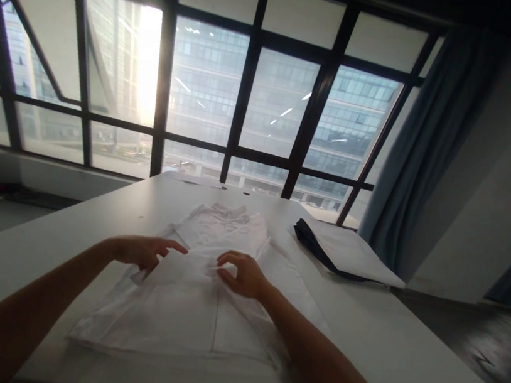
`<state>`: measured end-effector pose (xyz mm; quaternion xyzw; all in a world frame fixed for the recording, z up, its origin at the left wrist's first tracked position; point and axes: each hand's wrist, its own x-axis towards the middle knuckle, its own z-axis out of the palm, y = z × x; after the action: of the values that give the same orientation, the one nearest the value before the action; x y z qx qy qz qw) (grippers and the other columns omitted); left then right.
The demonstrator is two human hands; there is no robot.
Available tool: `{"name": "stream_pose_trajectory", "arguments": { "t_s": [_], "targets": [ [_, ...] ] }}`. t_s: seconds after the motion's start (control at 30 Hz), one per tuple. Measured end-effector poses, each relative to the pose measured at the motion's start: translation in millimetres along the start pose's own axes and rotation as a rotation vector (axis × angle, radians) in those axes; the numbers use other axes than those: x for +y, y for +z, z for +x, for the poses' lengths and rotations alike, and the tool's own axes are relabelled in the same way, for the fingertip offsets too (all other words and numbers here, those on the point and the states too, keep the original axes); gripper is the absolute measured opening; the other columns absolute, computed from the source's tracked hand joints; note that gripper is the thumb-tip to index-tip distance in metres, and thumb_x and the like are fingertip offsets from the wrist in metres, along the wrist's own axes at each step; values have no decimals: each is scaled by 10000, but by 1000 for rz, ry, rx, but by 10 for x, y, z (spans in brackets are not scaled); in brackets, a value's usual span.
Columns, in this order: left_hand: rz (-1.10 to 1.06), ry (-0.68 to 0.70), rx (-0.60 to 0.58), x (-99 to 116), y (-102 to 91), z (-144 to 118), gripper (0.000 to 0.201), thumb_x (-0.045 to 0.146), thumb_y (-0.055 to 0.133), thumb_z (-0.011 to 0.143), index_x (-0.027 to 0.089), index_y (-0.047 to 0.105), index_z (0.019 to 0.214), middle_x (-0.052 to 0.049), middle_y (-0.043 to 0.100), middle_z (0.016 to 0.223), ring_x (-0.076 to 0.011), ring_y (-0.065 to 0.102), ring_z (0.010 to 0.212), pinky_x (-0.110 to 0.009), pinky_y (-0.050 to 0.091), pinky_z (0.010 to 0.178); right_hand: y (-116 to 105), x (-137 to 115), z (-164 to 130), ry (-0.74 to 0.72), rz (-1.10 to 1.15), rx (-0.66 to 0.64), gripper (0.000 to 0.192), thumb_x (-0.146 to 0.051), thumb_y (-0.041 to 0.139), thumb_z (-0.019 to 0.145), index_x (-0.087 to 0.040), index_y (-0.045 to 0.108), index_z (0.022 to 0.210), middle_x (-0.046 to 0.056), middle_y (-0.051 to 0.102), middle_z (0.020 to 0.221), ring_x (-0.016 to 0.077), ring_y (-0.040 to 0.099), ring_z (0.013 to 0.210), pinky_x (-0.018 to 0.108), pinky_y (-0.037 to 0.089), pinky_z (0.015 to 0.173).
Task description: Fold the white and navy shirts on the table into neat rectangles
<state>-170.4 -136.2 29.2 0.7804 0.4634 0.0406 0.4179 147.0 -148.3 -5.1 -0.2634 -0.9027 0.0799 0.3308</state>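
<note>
A white collared shirt (181, 314) lies spread on the white table (103, 227), its collar at the far end and its hem toward me. Over the left part of the shirt's middle is my left hand (145, 252), index finger stretched out and the others bent downward, apart from each other. My right hand (244, 273) hovers at or just above the shirt's middle, fingers curved and thumb held away from them. Nothing shows between the fingers of either hand. Slight blur hides whether the right fingertips touch the cloth.
On the table's right side rests a folded dark cloth with a white sheet-like layer (351, 252) on top. Flat white sheets (193, 179) lie at the far edge. Beyond stand framed windows (204, 83), one tilted open at left, and a blue curtain (433, 147) at right.
</note>
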Motion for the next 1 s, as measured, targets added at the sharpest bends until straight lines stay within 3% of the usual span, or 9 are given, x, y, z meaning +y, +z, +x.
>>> {"name": "stream_pose_trajectory", "arguments": {
  "t_s": [0.1,0.27,0.37,0.47,0.67,0.8,0.9,0.97,1.0],
  "targets": [
    [85,-110,-75,20,-1,-68,901,299,767,523,287,497,1382,-73,561,1172,-154,609,705,-270,523,580,-120,415,-72,265,-201,48,199,-196,580,865,-165,682,1033,90,686,1112,220,621,1059,361,460,973],
    [240,-175,-158,74,5,-79,965,292,831,464,279,528,1380,-60,584,1053,-198,636,755,-345,565,675,-357,1071,-251,562,-494,-86,531,-55,505,799,-134,580,1319,105,516,1407,221,458,1296,343,342,1106],
    [212,-170,-230,85,-10,-77,1018,307,844,465,239,492,1417,16,560,757,-207,630,686,-385,577,678,-512,1342,-269,655,-607,-117,595,-39,479,807,-153,515,1390,97,451,1462,240,435,1305,354,356,1085],
    [124,-177,-266,50,-11,-71,1047,312,845,465,204,468,1436,73,458,577,-190,588,578,-413,589,653,-619,1539,-219,636,-677,-183,574,-36,502,805,-174,530,1361,86,501,1410,237,470,1251,333,385,1035],
    [49,-186,-271,11,7,-53,1084,303,861,443,171,461,1442,91,419,518,-164,546,513,-390,599,615,-699,1719,-166,585,-833,-242,210,-81,493,862,-153,644,991,110,629,1067,225,560,1035,302,426,875],
    [91,-167,-267,46,19,-80,1061,329,864,453,155,482,1428,92,407,504,-169,550,513,-379,591,596,-750,1749,-294,552,-964,-216,240,-81,412,919,-137,613,1039,136,614,1067,230,571,1006,285,432,802],
    [98,-174,-285,65,9,-111,1041,346,859,467,171,486,1423,89,439,491,-175,567,504,-343,566,557,-787,1742,-378,598,-996,-279,260,-77,396,924,-139,632,1014,138,623,1043,238,585,993,293,431,805],
    [149,-169,-294,78,-12,-106,914,392,820,556,193,522,1397,58,533,509,-176,584,502,-315,540,542,-791,1715,-360,661,-966,-260,254,-97,407,923,-145,642,1006,130,631,1039,232,596,980,293,436,812],
    [203,-151,-233,87,-22,-89,788,427,777,627,202,571,1354,33,583,532,-177,593,508,-306,530,545,-783,1696,-325,691,-944,-208,249,-124,413,928,-150,642,1021,127,632,1063,229,596,989,291,440,816]
  ]
}}
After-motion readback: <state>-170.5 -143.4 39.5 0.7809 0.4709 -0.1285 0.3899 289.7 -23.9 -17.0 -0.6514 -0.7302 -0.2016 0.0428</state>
